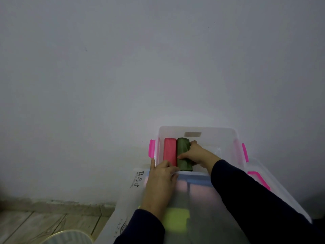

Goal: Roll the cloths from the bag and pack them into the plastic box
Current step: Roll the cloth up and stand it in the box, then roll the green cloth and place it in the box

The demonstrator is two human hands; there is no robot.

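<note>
A clear plastic box (226, 138) with pink latches stands against the wall. Inside it, at the left, lie a rolled pink cloth (170, 150) and a rolled green cloth (182, 148) side by side. My right hand (197, 153) reaches into the box and grips the green roll from its right side. My left hand (161, 180) rests flat on the box's near rim, fingers spread, touching the near end of the pink roll. A white printed bag (126, 196) lies at the box's near left.
The box's translucent lid (202, 208) lies under my forearms, with pink and yellow shapes showing through. A pale wall fills the view behind. Wooden floorboards (44, 224) and a round striped object (68, 237) are at the lower left.
</note>
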